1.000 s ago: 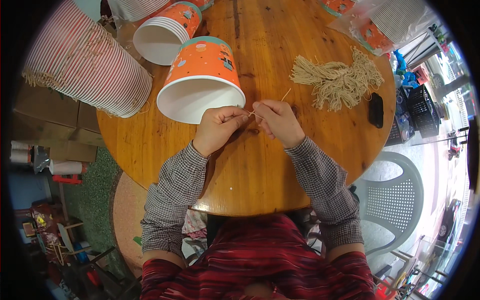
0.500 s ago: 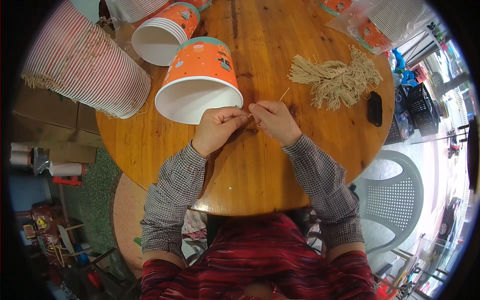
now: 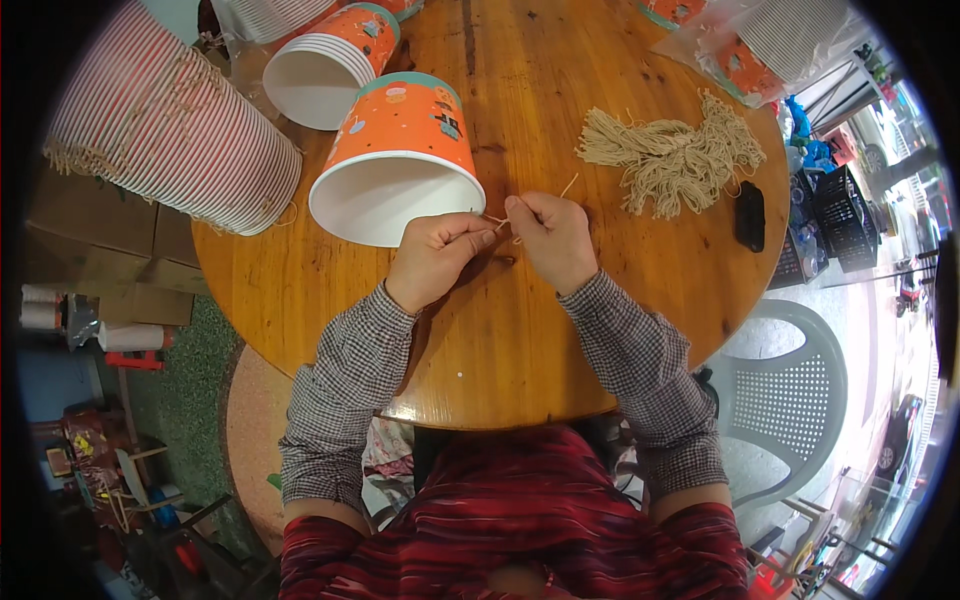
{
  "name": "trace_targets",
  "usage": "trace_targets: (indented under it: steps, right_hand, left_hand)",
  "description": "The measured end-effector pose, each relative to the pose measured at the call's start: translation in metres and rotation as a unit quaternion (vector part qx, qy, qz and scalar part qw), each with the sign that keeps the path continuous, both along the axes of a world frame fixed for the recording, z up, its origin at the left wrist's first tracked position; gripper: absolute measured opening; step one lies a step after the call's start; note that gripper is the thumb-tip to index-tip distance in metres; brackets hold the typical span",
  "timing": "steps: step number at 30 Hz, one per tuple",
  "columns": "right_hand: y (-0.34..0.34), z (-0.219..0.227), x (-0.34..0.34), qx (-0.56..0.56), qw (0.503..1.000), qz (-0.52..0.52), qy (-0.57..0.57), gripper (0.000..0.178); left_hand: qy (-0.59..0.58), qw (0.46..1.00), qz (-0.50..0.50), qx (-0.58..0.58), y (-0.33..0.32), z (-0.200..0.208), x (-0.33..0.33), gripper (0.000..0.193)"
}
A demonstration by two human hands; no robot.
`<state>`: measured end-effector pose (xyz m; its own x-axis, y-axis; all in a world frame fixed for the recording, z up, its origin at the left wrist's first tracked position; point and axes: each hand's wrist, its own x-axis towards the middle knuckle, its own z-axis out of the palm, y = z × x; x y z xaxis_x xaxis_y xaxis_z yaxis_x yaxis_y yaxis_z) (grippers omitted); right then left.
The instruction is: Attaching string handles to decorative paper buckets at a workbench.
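Note:
An orange paper bucket (image 3: 408,128) with a teal base band and white rim lies on its side, its mouth facing me. At the right of that rim, my left hand (image 3: 437,252) pinches a thin beige string (image 3: 503,222). My right hand (image 3: 553,240) is closed on the same string a short way to the right, and a loose end sticks up above its knuckles. The string spans the small gap between my fingertips. Whether it passes through the bucket's rim is hidden by my left fingers.
A bundle of beige strings (image 3: 670,155) lies on the round wooden table (image 3: 500,370), with a black object (image 3: 749,218) beside it. Tall nested buckets (image 3: 180,130) lean at the left; more buckets (image 3: 335,70) lie behind. A grey plastic chair (image 3: 785,395) stands at the right.
My right hand has moved slightly up and away from my left, so more string shows between them. The left hand stays in place; the bucket has barely shifted.

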<state>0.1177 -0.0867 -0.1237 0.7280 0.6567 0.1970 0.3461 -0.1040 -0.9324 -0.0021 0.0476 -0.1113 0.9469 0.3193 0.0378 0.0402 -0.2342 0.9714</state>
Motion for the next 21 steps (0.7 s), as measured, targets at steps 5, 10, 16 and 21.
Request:
trace_targets:
  steps: [5,10,16,21]
  right_hand:
    - [0.002,-0.008,0.011,0.035,0.998,0.001,0.058,0.034]
    - [-0.009,0.006,0.020,-0.018,0.992,0.027,0.124,0.037]
    - [-0.028,0.018,0.010,-0.008,0.975,0.122,0.183,0.031]
    - [-0.048,0.036,-0.002,0.023,0.980,0.096,0.171,0.016]
  left_hand:
    - [-0.047,0.998,0.014,-0.030,-0.004,-0.004,0.003,0.014]
    - [-0.143,0.960,0.141,0.197,-0.006,0.006,-0.022,0.025]
    - [-0.233,0.747,0.265,0.563,0.025,0.054,-0.037,0.047]
    - [-0.111,0.747,0.201,0.623,0.062,0.069,-0.022,0.050]
